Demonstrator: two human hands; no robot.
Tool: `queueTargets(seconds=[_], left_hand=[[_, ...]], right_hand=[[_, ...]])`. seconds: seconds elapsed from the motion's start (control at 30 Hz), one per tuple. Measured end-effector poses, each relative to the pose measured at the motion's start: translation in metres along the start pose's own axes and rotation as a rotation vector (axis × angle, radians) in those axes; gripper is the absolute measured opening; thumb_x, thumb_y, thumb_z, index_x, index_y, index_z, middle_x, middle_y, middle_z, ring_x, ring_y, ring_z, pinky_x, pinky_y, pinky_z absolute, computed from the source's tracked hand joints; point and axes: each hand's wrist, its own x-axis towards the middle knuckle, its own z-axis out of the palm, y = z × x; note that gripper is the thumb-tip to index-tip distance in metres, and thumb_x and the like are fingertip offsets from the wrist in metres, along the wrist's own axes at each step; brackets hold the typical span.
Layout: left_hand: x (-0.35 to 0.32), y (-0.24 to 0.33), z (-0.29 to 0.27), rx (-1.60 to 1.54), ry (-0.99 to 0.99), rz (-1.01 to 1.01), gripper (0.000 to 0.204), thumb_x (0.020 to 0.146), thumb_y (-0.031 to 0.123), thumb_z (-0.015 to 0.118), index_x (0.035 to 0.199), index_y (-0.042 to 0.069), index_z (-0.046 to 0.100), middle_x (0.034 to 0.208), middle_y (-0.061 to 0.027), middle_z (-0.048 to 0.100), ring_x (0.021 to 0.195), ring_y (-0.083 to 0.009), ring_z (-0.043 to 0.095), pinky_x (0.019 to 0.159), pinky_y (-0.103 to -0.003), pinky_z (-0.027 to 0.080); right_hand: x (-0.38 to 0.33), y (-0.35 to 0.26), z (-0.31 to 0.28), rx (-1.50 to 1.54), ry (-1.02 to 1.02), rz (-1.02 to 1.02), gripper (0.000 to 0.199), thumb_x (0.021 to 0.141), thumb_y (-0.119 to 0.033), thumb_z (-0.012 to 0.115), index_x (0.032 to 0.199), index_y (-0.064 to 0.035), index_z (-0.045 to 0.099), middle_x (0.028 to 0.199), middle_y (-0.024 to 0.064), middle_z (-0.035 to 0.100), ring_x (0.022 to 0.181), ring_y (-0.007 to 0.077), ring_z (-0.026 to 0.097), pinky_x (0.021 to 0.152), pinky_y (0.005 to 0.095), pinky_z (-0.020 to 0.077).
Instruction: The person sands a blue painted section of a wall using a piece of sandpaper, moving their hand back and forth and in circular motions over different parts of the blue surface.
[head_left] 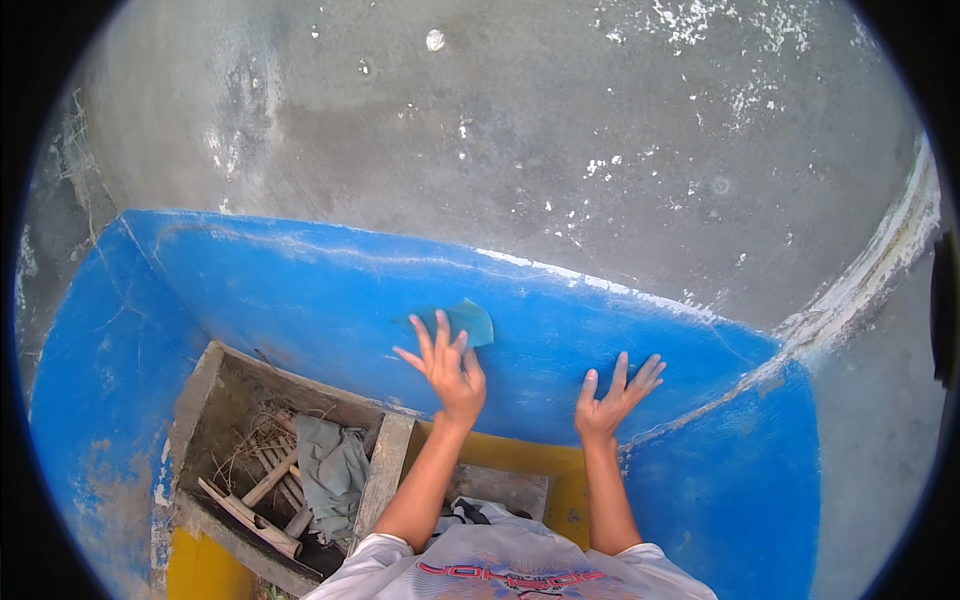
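A thin blue-green sheet, which looks like sandpaper [474, 322], lies against the blue-painted band of the wall [330, 270]. My left hand [450, 375] presses it there with the fingers bent and somewhat spread, and part of the sheet is hidden behind them. To the right and a little lower, my right hand [612, 402] is open with its fingers apart. It rests on or very near the blue paint and holds nothing.
Bare grey plaster [480, 130] with white flecks rises above the blue band. At lower left, a concrete trough [196, 400] holds a grey cloth [332, 470], wooden pieces [250, 520] and dry twigs. Wall corners stand at left and right. A yellow surface [540, 456] lies below.
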Motion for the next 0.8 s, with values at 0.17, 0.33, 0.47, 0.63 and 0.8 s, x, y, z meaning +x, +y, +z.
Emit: queueTargets(seconds=[0.17, 0.33, 0.47, 0.63, 0.8], left_hand=[[0.025, 0.051, 0.028, -0.104, -0.156, 0.417, 0.027, 0.084, 0.002, 0.062, 0.109, 0.011, 0.059, 0.144, -0.0179, 0.05, 0.142, -0.0458, 0.029, 0.106, -0.075, -0.011], [-0.082, 0.004, 0.032, -0.036, -0.245, 0.249, 0.028, 0.084, 0.001, 0.059, 0.111, 0.011, 0.057, 0.145, -0.0213, 0.048, 0.141, -0.0485, 0.031, 0.106, -0.075, -0.01], [0.024, 0.051, 0.032, -0.106, 0.102, 0.06, 0.027, 0.083, 0.0, 0.059, 0.108, 0.01, 0.057, 0.143, -0.0212, 0.05, 0.139, -0.0492, 0.034, 0.106, -0.074, -0.011], [0.009, 0.114, 0.059, -0.122, -0.189, 0.447, 0.017, 0.09, 0.002, 0.055, 0.105, 0.008, 0.058, 0.146, -0.0209, 0.047, 0.144, -0.0432, 0.028, 0.109, -0.07, -0.01], [-0.034, 0.069, 0.047, -0.174, -0.072, 0.109, 0.015, 0.089, 0.006, 0.058, 0.104, 0.009, 0.06, 0.141, -0.015, 0.054, 0.141, -0.0384, 0.035, 0.107, -0.073, -0.011]], right_hand=[[0.042, 0.031, -0.023, -0.006, 0.209, 0.19, 0.056, 0.101, -0.029, 0.047, 0.151, -0.0082, 0.034, 0.161, 0.0229, 0.012, 0.148, 0.045, 0.008, 0.115, 0.0633, 0.0119], [0.037, 0.045, -0.04, -0.01, 0.143, 0.219, 0.055, 0.101, -0.028, 0.046, 0.151, -0.0077, 0.034, 0.16, 0.0226, 0.013, 0.148, 0.0452, 0.009, 0.115, 0.0616, 0.0139], [0.02, 0.048, -0.04, 0.028, 0.088, 0.234, 0.059, 0.097, -0.027, 0.052, 0.15, -0.0071, 0.036, 0.16, 0.0259, 0.013, 0.146, 0.0499, 0.008, 0.114, 0.063, 0.0147], [0.018, 0.05, -0.044, 0.077, 0.08, 0.241, 0.055, 0.094, -0.023, 0.055, 0.145, -0.0042, 0.045, 0.157, 0.0279, 0.021, 0.145, 0.0506, 0.015, 0.114, 0.0613, 0.0185], [0.004, 0.054, -0.057, 0.109, 0.015, 0.323, 0.053, 0.093, -0.021, 0.056, 0.141, 0.0003, 0.049, 0.156, 0.0289, 0.023, 0.144, 0.0499, 0.018, 0.114, 0.0598, 0.0203]])
